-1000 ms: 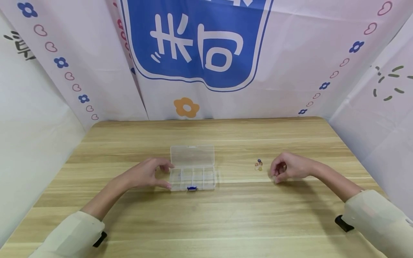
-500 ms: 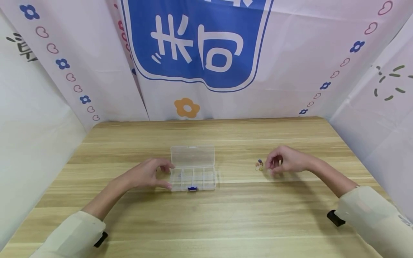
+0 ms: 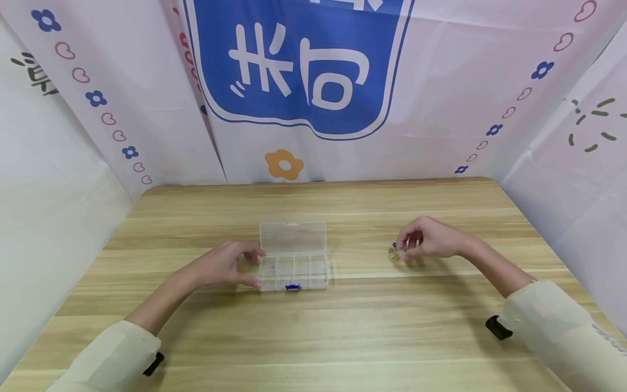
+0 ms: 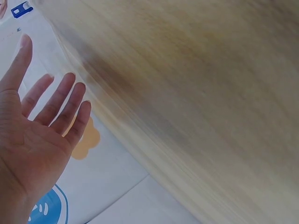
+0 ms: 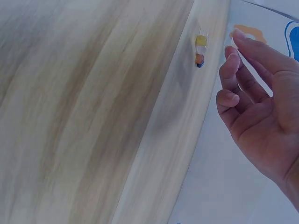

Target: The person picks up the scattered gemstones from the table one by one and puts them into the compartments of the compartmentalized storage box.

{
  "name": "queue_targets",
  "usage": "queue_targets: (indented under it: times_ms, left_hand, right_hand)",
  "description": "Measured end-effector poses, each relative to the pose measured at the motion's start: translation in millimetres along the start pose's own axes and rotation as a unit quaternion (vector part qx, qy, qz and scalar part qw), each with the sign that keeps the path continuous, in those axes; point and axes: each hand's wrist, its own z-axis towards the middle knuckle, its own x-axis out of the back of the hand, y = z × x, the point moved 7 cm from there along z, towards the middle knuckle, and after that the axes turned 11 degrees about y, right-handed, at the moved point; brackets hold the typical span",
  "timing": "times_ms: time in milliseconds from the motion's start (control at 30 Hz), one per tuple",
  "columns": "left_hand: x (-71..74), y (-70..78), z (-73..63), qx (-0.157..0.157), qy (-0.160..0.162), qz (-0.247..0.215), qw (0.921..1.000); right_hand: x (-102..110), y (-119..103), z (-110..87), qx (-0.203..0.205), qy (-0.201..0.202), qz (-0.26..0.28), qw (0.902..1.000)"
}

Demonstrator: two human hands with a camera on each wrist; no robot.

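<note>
In the head view, a clear plastic compartment box (image 3: 293,272) lies with its lid raised back and a blue latch (image 3: 292,287) at its front. My left hand (image 3: 222,267) is at the box's left side, thumb and fingers spread around its corners; the left wrist view shows those fingers extended. To the right, my right hand (image 3: 431,239) reaches down with bent fingers, its fingertips right at a small cluster of beads (image 3: 391,252). Blue, orange, yellow and clear ones show. In the right wrist view, a yellow bead (image 5: 201,40) sits near the thumb and fingertips, with nothing visible between them.
The wood-grain table (image 3: 313,337) carries the box and beads. A white printed cloth (image 3: 343,158) hangs behind it, and white cloth also lines both sides. Each sleeve has a dark strap piece (image 3: 498,328) near the cuff.
My right hand has moved left and slightly away from me, up to the beads, and now partly overlaps them. The left hand and the box stay in place.
</note>
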Motion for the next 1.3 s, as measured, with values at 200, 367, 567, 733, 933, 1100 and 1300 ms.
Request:
queue_targets:
  times_ms: [200,367,567,733,933,1100,1300]
  left_hand:
    - [-0.7,-0.1,0.0,0.006,-0.005,0.0,1.0]
    - [-1.1,-0.4,0.1,0.008,-0.003,0.003,1.0]
    - [-0.6,0.3,-0.1,0.009,-0.001,0.003,1.0]
    - [0.0,1.3,-0.4,0.01,0.0,0.003,0.9999]
    - [0.7,1.7,-1.8,0.012,0.001,0.003,0.9999]
    - [1.6,2.7,-1.7,0.012,-0.001,0.001,0.9999]
    - [1.6,4.2,-1.0,0.014,-0.004,-0.001,0.9999]
  right_hand:
    - [-2.3,-1.9,6.5,-0.009,0.011,0.005,0.9999]
    - [-1.8,-3.3,11.5,-0.01,0.021,0.001,0.9997]
    - [-1.4,-4.0,17.0,0.0,0.036,-0.013,0.9993]
    - [-1.8,-4.4,20.1,-0.003,0.041,-0.01,0.9991]
    - [-3.4,-6.0,22.5,-0.003,0.046,0.0,0.9989]
    - [-6.5,-10.4,24.4,0.004,0.043,0.01,0.999]
    - [-10.4,-17.6,28.4,0.015,0.043,0.016,0.9988]
